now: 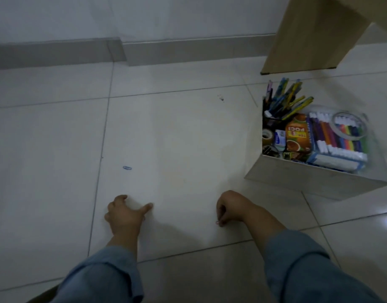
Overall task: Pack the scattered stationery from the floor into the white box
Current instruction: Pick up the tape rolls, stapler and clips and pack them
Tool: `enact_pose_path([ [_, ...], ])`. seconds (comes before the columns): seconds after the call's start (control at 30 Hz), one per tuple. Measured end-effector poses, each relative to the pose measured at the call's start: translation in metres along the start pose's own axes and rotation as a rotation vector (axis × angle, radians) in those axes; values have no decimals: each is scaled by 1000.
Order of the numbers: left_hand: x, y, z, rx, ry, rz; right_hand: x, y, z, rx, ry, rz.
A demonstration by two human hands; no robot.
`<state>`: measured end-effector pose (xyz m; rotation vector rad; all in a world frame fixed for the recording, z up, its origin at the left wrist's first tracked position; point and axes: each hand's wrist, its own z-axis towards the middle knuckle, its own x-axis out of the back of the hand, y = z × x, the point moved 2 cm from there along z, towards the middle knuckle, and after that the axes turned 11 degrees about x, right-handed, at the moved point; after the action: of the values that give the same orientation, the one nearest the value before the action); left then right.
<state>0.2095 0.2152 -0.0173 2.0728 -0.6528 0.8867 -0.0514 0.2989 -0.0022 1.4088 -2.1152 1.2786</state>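
Note:
The white box [315,178] stands on the floor at the right, filled with pens, coloured markers, a roll of clear tape and an orange packet. A blue paper clip [127,168] lies alone on the tiles, above my left hand. My left hand [124,213] rests on the floor with fingers spread and nothing in it. My right hand [228,207] is curled, its fingertips pinched on a small red paper clip [217,222] just at the floor.
A wooden furniture leg [308,38] stands behind the box at the upper right. A grey skirting board [144,51] runs along the wall at the back. Small dark specks [221,98] mark the tiles near the middle.

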Motion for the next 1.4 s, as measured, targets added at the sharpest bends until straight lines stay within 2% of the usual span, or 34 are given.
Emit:
enact_pose_path([
  [0.07, 2, -6, 5, 66, -19, -31, 4, -6, 9, 31, 35, -9],
  [0.17, 4, -12, 8, 71, -42, -143, 13, -21, 27, 103, 205, 62],
  [0.27, 6, -16, 7, 58, -84, -256, 16, -41, 46, 118, 361, 259],
  [0.33, 7, -17, 7, 39, -151, -348, 12, -58, 59, 126, 400, 355],
  [0.43, 15, -19, 12, -66, -163, -350, -4, -87, 79, 131, 365, 448],
  [0.5, 22, -24, 18, -120, -175, -236, -16, -105, 91, 127, 344, 468],
  [0.57, 25, -30, 23, -168, -241, -99, -27, -121, 100, 156, 343, 452],
  [0.67, 25, -36, 29, -226, -318, -46, -41, -141, 111, 221, 258, 371],
  [0.77, 24, -38, 34, -246, -287, -27, -50, -145, 118, 222, 194, 210],
  [0.97, 26, -31, 43, -251, -268, -1, -43, -140, 116, 194, 137, 254],
  [1.03, 31, -11, 50, -268, -175, -106, -33, -132, 114, 139, 235, 440],
  [1.13, 39, 30, 72, -259, -77, -268, -19, -116, 107, -1, 377, 868],
  [1.23, 36, 65, 97, -309, -58, -184, -8, -102, 103, -67, 477, 1137],
  [1.4, 17, 83, 110, -262, -38, -3, 0, -80, 103, -105, 510, 1266],
])
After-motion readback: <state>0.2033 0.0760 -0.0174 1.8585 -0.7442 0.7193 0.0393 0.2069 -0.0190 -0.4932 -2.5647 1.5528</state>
